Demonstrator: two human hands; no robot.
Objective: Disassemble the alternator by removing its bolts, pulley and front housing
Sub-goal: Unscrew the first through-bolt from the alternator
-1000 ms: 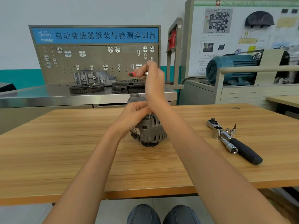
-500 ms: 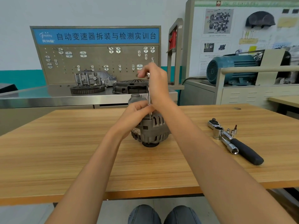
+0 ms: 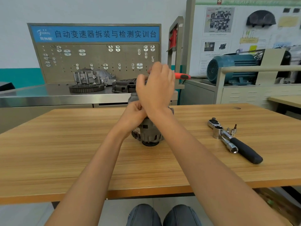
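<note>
A grey alternator [image 3: 147,133] stands on its end in the middle of the wooden table [image 3: 65,144], largely hidden behind my hands. My right hand [image 3: 156,90] is raised above it and grips a T-handle driver whose red handle [image 3: 182,76] sticks out to the right. The driver's shaft is hidden behind that hand. My left hand [image 3: 134,114] is curled at the alternator's top, fingers pinched where the shaft comes down. The bolts and pulley are out of sight.
A ratchet wrench with a black grip [image 3: 236,142] lies on the table to the right, with a few small sockets and bits [image 3: 232,130] beside it. Behind the table stands a steel bench [image 3: 40,97] with gearbox parts and a pegboard.
My right hand has twisted the driver: the red handle pointed left a second ago and now points right. My left hand has stayed at the alternator's top.
</note>
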